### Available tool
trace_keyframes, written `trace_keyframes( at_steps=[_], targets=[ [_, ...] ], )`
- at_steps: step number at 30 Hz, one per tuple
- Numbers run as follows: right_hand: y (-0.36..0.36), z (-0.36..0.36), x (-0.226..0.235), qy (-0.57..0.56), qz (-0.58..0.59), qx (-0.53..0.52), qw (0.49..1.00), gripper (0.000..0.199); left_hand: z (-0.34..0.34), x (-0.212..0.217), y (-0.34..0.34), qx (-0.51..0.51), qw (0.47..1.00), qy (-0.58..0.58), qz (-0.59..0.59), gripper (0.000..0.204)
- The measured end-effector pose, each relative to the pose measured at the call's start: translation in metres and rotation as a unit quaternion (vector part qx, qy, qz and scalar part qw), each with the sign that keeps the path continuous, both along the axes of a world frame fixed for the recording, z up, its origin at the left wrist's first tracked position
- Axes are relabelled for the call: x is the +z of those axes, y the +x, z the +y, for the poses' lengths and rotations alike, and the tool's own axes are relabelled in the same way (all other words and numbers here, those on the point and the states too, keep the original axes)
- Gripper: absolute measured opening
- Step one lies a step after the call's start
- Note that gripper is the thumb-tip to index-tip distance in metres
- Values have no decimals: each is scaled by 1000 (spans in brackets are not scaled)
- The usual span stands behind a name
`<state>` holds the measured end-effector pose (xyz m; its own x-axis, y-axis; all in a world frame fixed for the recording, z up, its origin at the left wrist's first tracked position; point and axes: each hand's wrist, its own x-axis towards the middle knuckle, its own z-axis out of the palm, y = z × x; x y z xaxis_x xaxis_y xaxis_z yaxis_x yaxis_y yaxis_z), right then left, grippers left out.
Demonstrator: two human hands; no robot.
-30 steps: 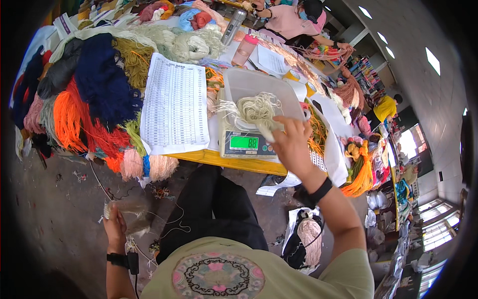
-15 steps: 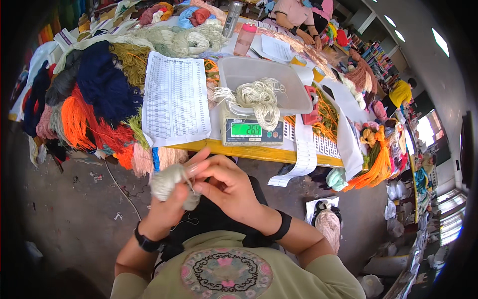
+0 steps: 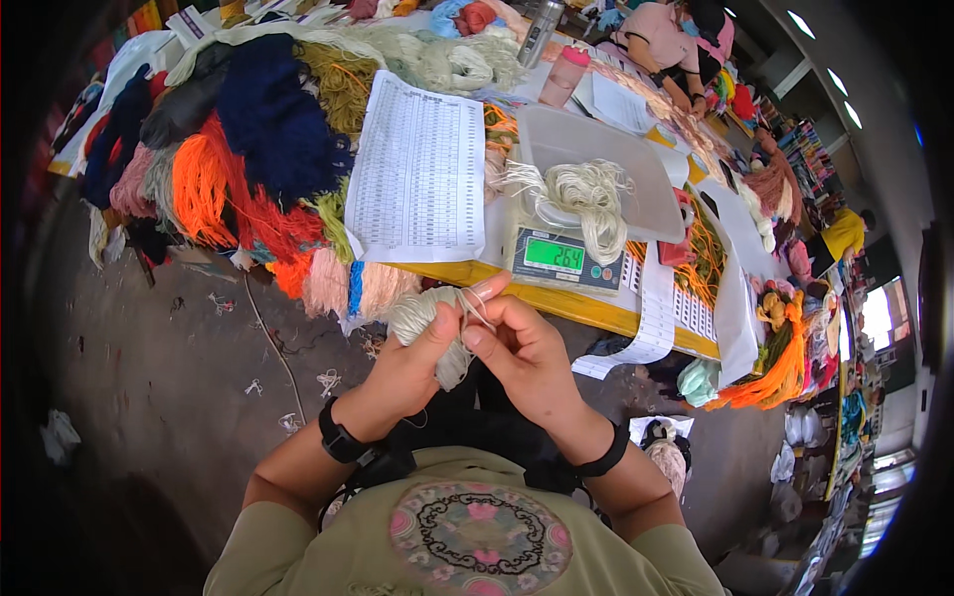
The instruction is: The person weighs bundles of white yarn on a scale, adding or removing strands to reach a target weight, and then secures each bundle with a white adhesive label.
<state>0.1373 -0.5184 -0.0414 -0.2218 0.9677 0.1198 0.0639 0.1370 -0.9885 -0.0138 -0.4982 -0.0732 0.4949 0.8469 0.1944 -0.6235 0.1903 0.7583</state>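
Observation:
A small bundle of off-white yarn (image 3: 437, 333) is gripped in my left hand (image 3: 412, 372), in front of the table edge. Close against it, my right hand (image 3: 532, 368) pinches a strand of the same yarn between thumb and fingers, by the left fingertips. Loose yarn hangs below the bundle. Beyond my hands, a digital scale (image 3: 564, 256) with a lit green display carries a translucent plastic tub (image 3: 651, 184). A loose off-white skein (image 3: 586, 199) lies in the tub, some of it draped over the near rim.
Left of the scale lies a printed sheet (image 3: 417, 169), beside heaped navy (image 3: 273, 119), orange and red yarn. A paper strip (image 3: 646, 318) hangs over the yellow table edge (image 3: 556, 303). A pink-lidded bottle (image 3: 564, 77) and a steel flask (image 3: 540, 32) stand behind. A co-worker (image 3: 661, 45) sits at the far side.
The view has swung, so the table sits further right and tilts. My hands stay together on the yarn bundle; the right fingers now pinch a strand close to it.

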Motion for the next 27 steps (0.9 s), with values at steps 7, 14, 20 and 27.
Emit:
trace_keyframes(
  at_steps=[7, 14, 20, 27],
  targets=[
    [-6, 5, 1, -64, 52, -21, 996, 7, 6, -7, -10, 19, 1000, -15, -16, 68],
    [-11, 13, -7, -76, -17, 8, 997, 15, 10, -14, -14, 24, 998, -42, -37, 66],
    [-26, 17, 1, 5, -70, -9, 997, 12, 13, -17, -21, 105, 994, 13, 3, 37],
    [-16, 29, 8, -190, 11, 64, 980, 18, 16, -30, -40, 137, 989, -43, -32, 26]
  ],
)
